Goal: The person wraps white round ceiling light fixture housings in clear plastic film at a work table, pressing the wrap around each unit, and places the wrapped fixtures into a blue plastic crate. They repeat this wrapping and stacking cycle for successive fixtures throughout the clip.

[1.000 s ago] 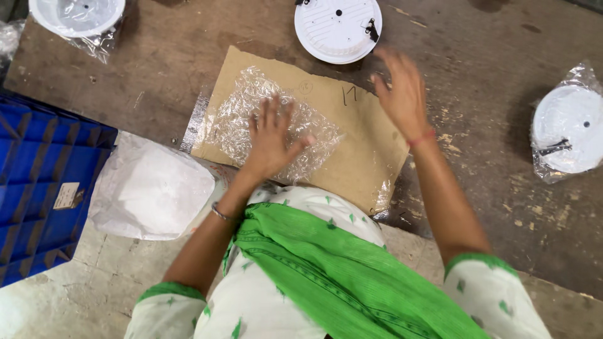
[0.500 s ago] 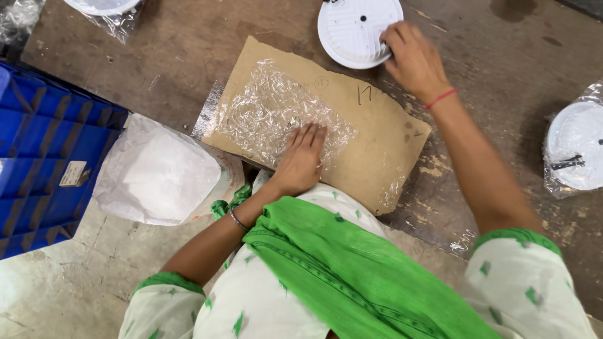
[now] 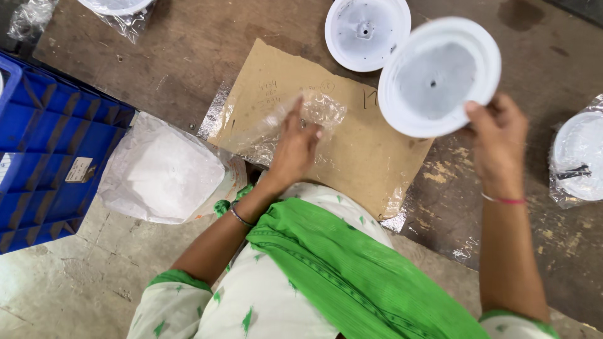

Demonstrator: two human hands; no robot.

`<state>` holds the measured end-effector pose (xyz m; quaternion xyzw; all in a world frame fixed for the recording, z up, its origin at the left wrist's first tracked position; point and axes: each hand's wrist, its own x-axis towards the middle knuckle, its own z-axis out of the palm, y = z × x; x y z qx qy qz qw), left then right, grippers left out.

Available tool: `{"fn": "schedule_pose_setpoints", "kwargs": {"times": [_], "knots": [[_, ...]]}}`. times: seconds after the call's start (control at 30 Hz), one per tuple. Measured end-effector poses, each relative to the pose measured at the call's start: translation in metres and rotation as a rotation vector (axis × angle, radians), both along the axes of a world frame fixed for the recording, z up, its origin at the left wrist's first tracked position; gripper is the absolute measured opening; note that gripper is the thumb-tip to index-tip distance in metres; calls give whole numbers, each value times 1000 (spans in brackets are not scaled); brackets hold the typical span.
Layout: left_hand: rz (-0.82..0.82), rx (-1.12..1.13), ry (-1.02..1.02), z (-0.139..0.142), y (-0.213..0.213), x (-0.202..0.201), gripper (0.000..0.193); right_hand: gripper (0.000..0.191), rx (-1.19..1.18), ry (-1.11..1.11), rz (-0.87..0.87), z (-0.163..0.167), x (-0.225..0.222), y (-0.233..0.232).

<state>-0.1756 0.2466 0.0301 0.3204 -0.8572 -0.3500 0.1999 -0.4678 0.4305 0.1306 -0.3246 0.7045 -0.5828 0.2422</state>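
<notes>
I look straight down at a worn brown worktop (image 3: 207, 50). My right hand (image 3: 496, 135), at the right of the frame, is raised above it with the fingers grasping a white round plastic dish (image 3: 438, 76) by its lower right rim. The dish is tilted, hollow side toward me, with a small hole at its centre. It overlaps the edge of a second white dish (image 3: 361, 31) that lies flat at the top centre.

My left hand (image 3: 295, 147), at the centre, rests on a crumpled clear plastic bag (image 3: 301, 116), fingers loosely curled on the film. I cannot tell whether they pinch it. The bag lies on a flat sheet of brown cardboard (image 3: 370, 157), which reaches from top centre down to my lap and has a ragged lower right edge.

Open room is slim. At the left edge stands a blue plastic crate (image 3: 50, 144), and just beside it a bulging bag of white material (image 3: 160, 172) touches the cardboard's lower left corner. A bagged white dish (image 3: 581, 163) sits at the right edge, well apart from my right hand, and another bagged dish (image 3: 116, 9) is cut off at the upper left. Bare worktop shows at the upper left and upper right. Grey concrete floor (image 3: 69, 282) fills the lower left corner.
</notes>
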Motion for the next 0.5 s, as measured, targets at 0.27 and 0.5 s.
{"fn": "schedule_pose_setpoints", "kwargs": {"times": [0.27,0.5], "knots": [[28,132,38,4,-45,1,30,33,-25,-601,-77,-40,30,51],[-59,424,110,44,-21,-2,44,36,46,-665,54,-60,64,22]]}}
